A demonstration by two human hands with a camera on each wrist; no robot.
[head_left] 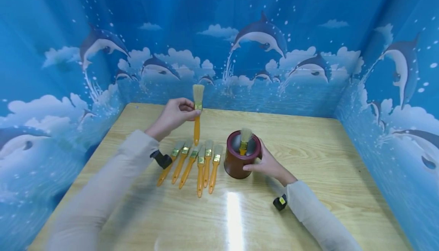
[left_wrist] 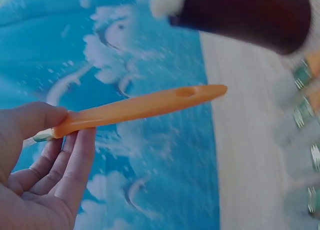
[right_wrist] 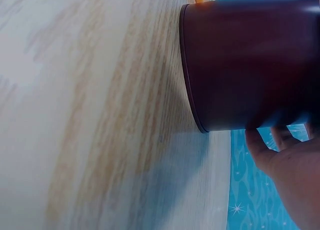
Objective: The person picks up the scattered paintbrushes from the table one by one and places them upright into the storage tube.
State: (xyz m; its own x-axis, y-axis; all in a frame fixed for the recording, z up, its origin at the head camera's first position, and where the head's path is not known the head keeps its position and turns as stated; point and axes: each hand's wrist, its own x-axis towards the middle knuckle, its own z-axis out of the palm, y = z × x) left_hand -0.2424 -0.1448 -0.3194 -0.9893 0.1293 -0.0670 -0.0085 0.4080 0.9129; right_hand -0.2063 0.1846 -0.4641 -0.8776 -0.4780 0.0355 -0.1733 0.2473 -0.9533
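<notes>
My left hand (head_left: 176, 114) pinches a paintbrush (head_left: 197, 127) near its metal band, above the table. The brush stands upright, pale bristles up and orange handle hanging down. In the left wrist view the handle (left_wrist: 145, 107) points away from the thumb and fingertips, with a hole near its end. A dark red cylindrical pot (head_left: 236, 166) stands on the table, one paintbrush (head_left: 245, 138) inside it with bristles up. My right hand (head_left: 267, 163) grips the pot's right side, thumb at the front and fingers partly hidden behind. Fingertips press its wall (right_wrist: 250, 64) in the right wrist view.
Several more paintbrushes (head_left: 200, 178) lie side by side left of the pot, bristles toward the back. The wooden table (head_left: 302, 136) is bordered at the back and sides by a blue dolphin-print curtain (head_left: 219, 33).
</notes>
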